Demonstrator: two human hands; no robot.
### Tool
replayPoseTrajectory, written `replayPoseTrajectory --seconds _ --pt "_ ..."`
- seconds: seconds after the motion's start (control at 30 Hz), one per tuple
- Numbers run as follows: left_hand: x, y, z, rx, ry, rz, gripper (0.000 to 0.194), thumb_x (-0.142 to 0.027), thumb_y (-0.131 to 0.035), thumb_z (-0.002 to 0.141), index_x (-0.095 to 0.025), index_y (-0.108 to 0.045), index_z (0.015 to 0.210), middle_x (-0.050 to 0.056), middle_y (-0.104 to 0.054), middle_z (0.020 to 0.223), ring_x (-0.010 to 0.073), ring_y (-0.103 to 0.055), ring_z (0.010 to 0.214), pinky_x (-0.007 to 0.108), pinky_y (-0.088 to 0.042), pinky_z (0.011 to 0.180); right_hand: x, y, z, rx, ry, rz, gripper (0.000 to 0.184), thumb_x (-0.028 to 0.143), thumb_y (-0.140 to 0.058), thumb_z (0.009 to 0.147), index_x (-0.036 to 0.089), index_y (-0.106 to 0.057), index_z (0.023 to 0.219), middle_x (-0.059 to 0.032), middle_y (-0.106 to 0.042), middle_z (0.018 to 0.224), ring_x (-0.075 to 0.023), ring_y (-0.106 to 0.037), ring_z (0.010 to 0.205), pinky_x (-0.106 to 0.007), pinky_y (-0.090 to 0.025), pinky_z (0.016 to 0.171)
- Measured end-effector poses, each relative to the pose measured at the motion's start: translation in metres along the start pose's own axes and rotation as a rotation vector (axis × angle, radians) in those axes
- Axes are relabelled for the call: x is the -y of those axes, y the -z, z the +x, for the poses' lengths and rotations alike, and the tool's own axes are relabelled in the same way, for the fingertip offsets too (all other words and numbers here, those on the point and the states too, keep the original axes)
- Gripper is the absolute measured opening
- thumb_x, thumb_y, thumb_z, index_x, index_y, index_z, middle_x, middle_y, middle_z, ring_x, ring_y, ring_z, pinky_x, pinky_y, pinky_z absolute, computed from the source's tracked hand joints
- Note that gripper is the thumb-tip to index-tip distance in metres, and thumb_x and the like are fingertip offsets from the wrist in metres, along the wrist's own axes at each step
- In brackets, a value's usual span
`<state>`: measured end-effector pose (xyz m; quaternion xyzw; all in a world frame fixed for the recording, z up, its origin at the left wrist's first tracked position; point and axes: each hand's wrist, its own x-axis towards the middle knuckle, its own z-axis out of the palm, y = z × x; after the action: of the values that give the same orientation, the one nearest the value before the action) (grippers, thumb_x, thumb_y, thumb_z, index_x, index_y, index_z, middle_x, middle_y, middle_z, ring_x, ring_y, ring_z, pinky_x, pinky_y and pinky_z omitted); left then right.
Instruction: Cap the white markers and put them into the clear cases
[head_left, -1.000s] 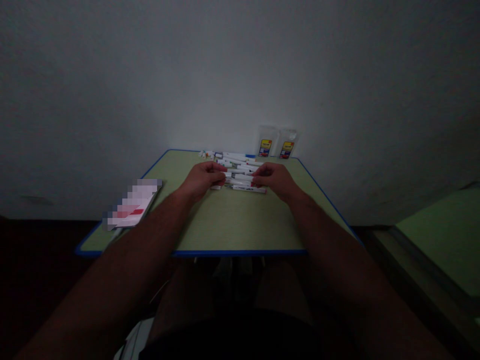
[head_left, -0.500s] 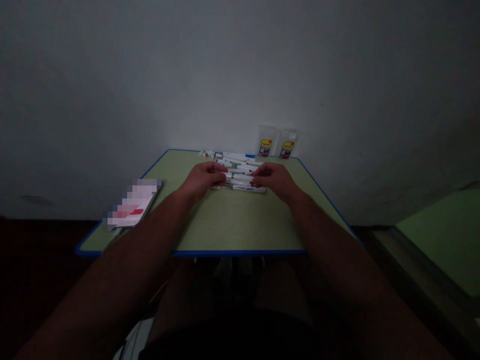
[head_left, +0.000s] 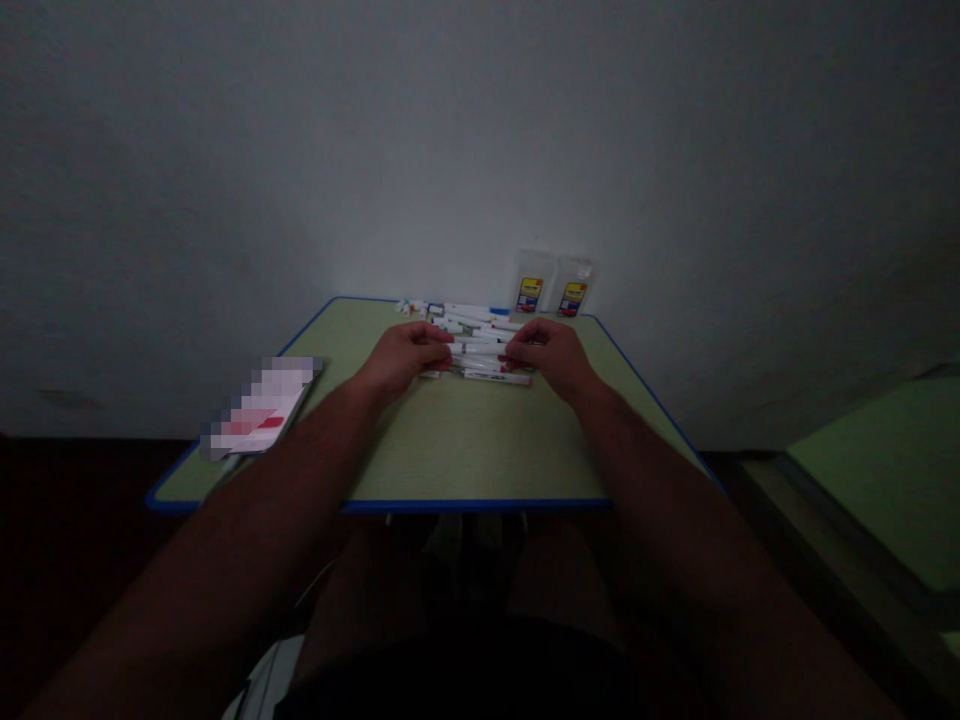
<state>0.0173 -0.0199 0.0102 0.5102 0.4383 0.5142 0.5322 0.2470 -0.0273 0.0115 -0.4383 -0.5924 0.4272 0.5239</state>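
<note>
Between my two hands a white marker (head_left: 480,348) lies sideways, one end in each. Thumb and fingers of my left hand (head_left: 409,355) are closed on its left end. My right hand (head_left: 549,352) pinches the right end. Below and behind the hands lie several more white markers (head_left: 498,377) with coloured ends, partly hidden by my fingers. At the back of the pile a marker with a blue end (head_left: 469,312) shows. Small white caps or short pieces (head_left: 412,309) are gathered at its left; which they are I cannot tell.
Two clear pouches with yellow labels (head_left: 529,290) lean on the wall behind the table. A flat pinkish-white item, partly blurred out (head_left: 266,405), lies at the left side. The pale green table (head_left: 480,450) has a blue edge. Below it are my legs.
My right hand has risen slightly, and the marker between my hands now sits a little higher and more level. The left hand has barely moved.
</note>
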Motion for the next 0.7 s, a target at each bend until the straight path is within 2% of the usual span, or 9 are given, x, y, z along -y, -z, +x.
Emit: replayPoseTrajectory --seconds 0.1,0.33,0.47,0.57,0.7 --pt "0.0004 0.0005 0.001 0.001 0.0 0.003 0.013 -0.003 -0.075 0.068 -0.012 -0.07 0.076 0.004 -0.067 0.064 0.0127 -0.064 0.056 0.026 -0.056 0.062 0.0016 -0.0015 -0.0012 -0.002 0.002 0.073 0.036 0.033 -0.089 0.061 0.019 -0.058 0.072 -0.0017 -0.069 0.072 -0.0197 -0.074 0.07 -0.031 -0.062 0.063" --pt "-0.0011 0.0013 0.0024 -0.041 0.01 0.003 0.01 -0.009 -0.076 0.072 -0.012 -0.069 0.079 0.004 -0.066 0.064 0.0125 -0.062 0.053 0.027 -0.054 0.058 0.0007 0.0002 0.0008 0.018 -0.009 0.164 0.036 0.025 -0.084 0.07 0.021 -0.057 0.093 -0.0037 -0.073 0.091 -0.0209 -0.075 0.084 -0.034 -0.064 0.072" --pt "-0.0019 0.0014 0.0016 -0.037 0.014 0.012 0.009 -0.017 -0.076 0.075 -0.013 -0.069 0.079 0.004 -0.068 0.066 0.0105 -0.058 0.05 0.024 -0.051 0.053 0.0011 0.0006 0.0028 -0.011 -0.042 0.141 0.03 0.029 -0.081 0.076 0.021 -0.057 0.093 -0.0031 -0.072 0.082 -0.0198 -0.075 0.079 -0.032 -0.063 0.067" --pt "-0.0003 0.0028 0.0028 -0.038 0.003 0.021 0.011 -0.021 -0.075 0.077 -0.013 -0.07 0.08 0.006 -0.071 0.073 0.0094 -0.056 0.049 0.023 -0.048 0.05 0.0002 0.0014 0.0046 -0.025 -0.058 0.109 0.032 0.032 -0.083 0.073 0.02 -0.06 0.091 -0.0017 -0.071 0.075 -0.0171 -0.072 0.067 -0.03 -0.061 0.06" --pt "0.0029 0.005 0.0044 -0.026 -0.014 0.026 0.011 -0.023 -0.075 0.076 -0.014 -0.07 0.079 0.006 -0.07 0.072 0.009 -0.054 0.049 0.022 -0.045 0.049 -0.0024 0.0036 0.0059 -0.06 -0.021 0.047 0.035 0.037 -0.086 0.066 0.019 -0.064 0.087 0.0036 -0.064 0.062 -0.0103 -0.06 0.049 -0.025 -0.056 0.051"
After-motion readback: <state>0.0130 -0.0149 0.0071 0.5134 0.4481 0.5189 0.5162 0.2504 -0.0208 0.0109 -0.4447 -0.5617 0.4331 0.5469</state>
